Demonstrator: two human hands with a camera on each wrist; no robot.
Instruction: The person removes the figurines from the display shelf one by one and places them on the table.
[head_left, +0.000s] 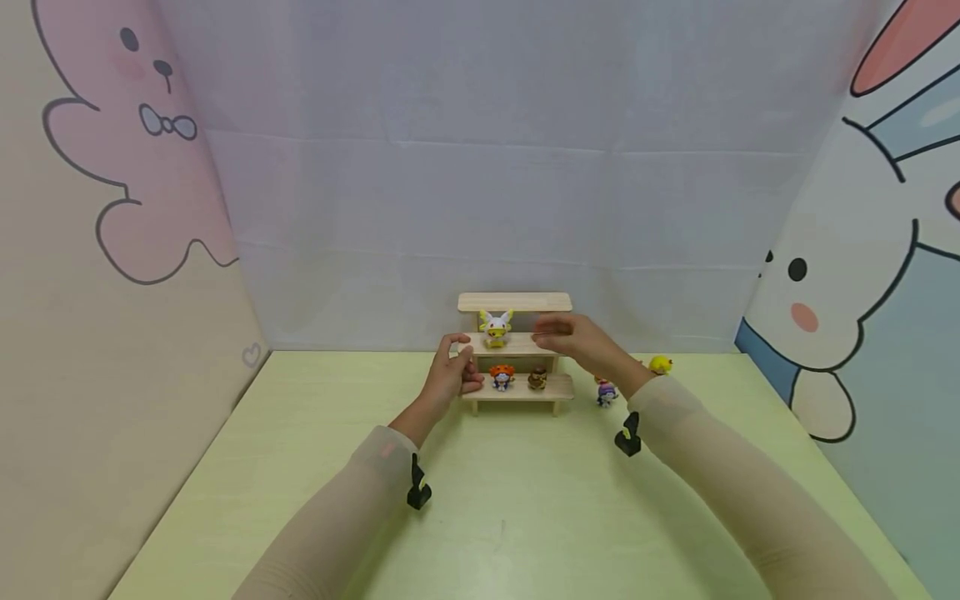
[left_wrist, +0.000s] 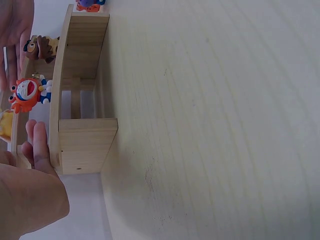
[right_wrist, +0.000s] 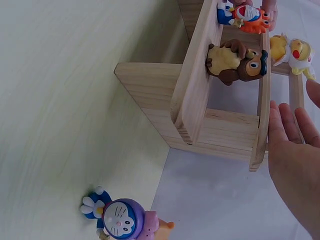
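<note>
A three-tier wooden display shelf [head_left: 519,302] stands against the back wall. My left hand [head_left: 448,372] grips its left end at the middle tier, with other fingers over the bottom tier in the left wrist view. My right hand [head_left: 579,340] reaches over the middle tier's right end, fingers fairly straight and nothing held. Between the hands, a white-and-yellow eared figurine [head_left: 496,330] sits on the middle tier. The bottom tier bears an orange-hooded blue-and-white cat figurine [left_wrist: 30,95] and a brown owl figurine [right_wrist: 235,62].
Right of the shelf, a purple-hooded cat figurine [head_left: 606,393] stands on the pale table [head_left: 502,508]. A yellow figurine [head_left: 660,364] is farther right, partly behind the right forearm. A pale curtain [head_left: 495,200] hangs behind, with cartoon-printed panels at both sides.
</note>
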